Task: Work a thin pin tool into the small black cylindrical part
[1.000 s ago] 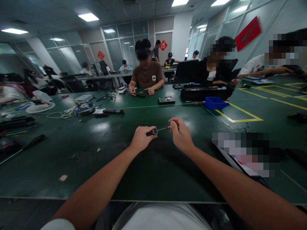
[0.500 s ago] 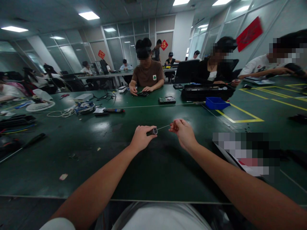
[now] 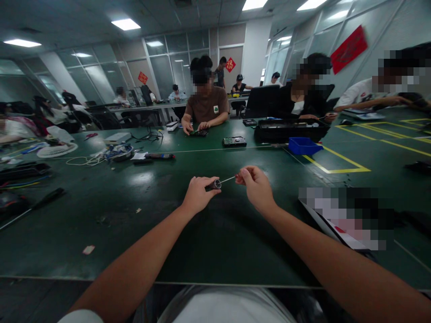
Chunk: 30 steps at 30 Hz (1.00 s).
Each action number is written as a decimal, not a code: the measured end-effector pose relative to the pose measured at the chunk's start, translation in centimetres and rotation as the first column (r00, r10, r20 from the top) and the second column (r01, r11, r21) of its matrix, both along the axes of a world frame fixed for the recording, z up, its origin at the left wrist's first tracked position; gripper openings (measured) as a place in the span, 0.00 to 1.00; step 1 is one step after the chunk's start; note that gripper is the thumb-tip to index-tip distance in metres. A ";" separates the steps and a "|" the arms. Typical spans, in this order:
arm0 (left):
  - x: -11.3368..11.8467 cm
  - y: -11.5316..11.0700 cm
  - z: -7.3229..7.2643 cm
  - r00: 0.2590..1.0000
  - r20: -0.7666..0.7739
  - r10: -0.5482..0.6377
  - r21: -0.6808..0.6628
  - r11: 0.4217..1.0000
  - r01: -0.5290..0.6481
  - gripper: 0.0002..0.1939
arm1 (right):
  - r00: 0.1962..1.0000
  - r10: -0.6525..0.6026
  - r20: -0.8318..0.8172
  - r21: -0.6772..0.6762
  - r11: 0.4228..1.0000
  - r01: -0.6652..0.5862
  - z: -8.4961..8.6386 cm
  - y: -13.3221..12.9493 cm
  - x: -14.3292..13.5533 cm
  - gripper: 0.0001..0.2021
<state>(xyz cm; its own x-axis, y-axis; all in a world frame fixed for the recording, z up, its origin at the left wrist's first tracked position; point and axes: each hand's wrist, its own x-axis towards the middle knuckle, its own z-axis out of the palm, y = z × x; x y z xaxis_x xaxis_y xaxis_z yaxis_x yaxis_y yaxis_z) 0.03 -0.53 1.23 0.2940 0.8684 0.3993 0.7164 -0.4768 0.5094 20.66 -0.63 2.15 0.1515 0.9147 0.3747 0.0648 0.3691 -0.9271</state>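
Between the thumb and fingers of my left hand point(image 3: 198, 194) is a small dark cylinder point(image 3: 216, 184), its round, light-rimmed end facing right and toward me. My right hand point(image 3: 256, 185) pinches a thin screwdriver-like tool point(image 3: 227, 179) with a straight metal shaft. The shaft's far end meets the cylinder's round end; whether it goes inside I cannot tell. My fingers hide most of the tool's grip, where something reddish shows. Both hands are above the green table point(image 3: 215, 242).
Ahead lie a hard drive point(image 3: 235, 141), a blue bin point(image 3: 304, 146) and a long black housing point(image 3: 291, 130). A pen-like tool point(image 3: 160, 156), coiled cables point(image 3: 117, 151) and a long screwdriver point(image 3: 50, 197) are leftward. A co-worker point(image 3: 207, 105) sits opposite; others sit right.
My right hand has moved slightly left, closer to the cylinder, and less of the shaft shows between the hands. My left hand has hardly moved.
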 end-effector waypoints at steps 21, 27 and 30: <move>0.2 -0.2 0.4 1.000 0.018 -0.012 -0.028 1.000 0.012 0.20 | 0.950 0.026 -0.311 -0.189 0.978 -0.089 -0.2 0.5 -0.2 0.10; 0.0 0.0 0.5 1.000 -0.017 0.010 -0.025 1.000 -0.010 0.20 | 0.894 -0.057 -0.444 -0.293 0.952 -0.085 -0.7 1.1 -0.1 0.09; 0.0 0.1 0.4 1.000 -0.026 0.016 -0.034 0.999 -0.017 0.20 | 0.950 -0.061 -0.307 -0.171 0.985 0.008 -0.8 0.9 -0.5 0.08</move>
<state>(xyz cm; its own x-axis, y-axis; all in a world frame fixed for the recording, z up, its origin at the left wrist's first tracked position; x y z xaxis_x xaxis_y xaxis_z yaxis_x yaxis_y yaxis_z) 0.01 -0.44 1.62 0.2898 0.8861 0.3616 0.7371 -0.4477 0.5063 20.19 0.24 1.35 0.2686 0.9519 0.1476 -0.2253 0.2111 -0.9512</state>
